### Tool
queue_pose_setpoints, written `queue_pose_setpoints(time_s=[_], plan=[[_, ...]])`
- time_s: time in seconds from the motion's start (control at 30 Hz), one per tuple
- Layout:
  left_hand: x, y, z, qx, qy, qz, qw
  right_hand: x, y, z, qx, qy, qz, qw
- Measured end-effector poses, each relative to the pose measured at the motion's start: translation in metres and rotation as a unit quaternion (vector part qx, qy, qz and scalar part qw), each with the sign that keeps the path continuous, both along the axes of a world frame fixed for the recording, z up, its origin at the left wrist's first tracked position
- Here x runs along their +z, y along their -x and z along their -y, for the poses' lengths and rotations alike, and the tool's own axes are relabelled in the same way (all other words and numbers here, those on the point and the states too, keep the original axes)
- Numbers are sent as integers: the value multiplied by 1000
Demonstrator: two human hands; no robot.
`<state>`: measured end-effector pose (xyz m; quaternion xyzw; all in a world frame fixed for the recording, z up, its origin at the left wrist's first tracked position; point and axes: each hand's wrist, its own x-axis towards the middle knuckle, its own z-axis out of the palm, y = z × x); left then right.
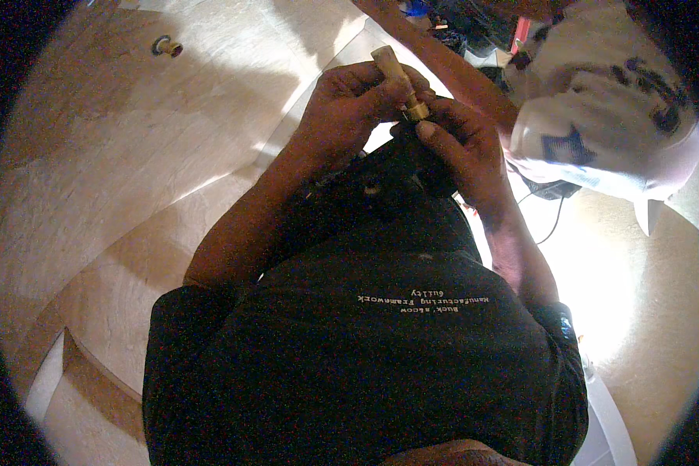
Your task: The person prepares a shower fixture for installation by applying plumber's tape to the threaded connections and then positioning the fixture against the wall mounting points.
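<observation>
Above your chest, both hands close on one short tan cylindrical piece with a brass-coloured threaded end [397, 78].

Your left hand [348, 109] wraps its fingers around the tan shaft, clamped on it; your right hand [458, 144] pinches at the brass end, with something dark under its palm that cannot be made out. Risk, as a judgement: the piece is held high over the pale wooden floor [132, 155], so a slackened pinch would let it fall and roll, as the small brass ring fitting [167, 47] lying well apart at upper left suggests. Strong glare at right hides the joint, so a crooked fit may go unnoticed. Another person's white patterned garment [606, 132] crowds your right elbow.
</observation>
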<state>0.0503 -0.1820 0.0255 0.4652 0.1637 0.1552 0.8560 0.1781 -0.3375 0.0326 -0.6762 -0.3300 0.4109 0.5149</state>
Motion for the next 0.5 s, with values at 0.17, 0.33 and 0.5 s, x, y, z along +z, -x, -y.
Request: queue_pose_setpoints(time_s=[0.17,0.33,0.5], plan=[[0,-1,1,-4,5,0,1000,7,-5,-3,-2,41,-30,999],[4,0,-3,0,-23,0,1000,25,3,-10,-6,32,-80,996],[10,3,-1,19,4,-16,1000,28,0,-14,27,32,-134,990]])
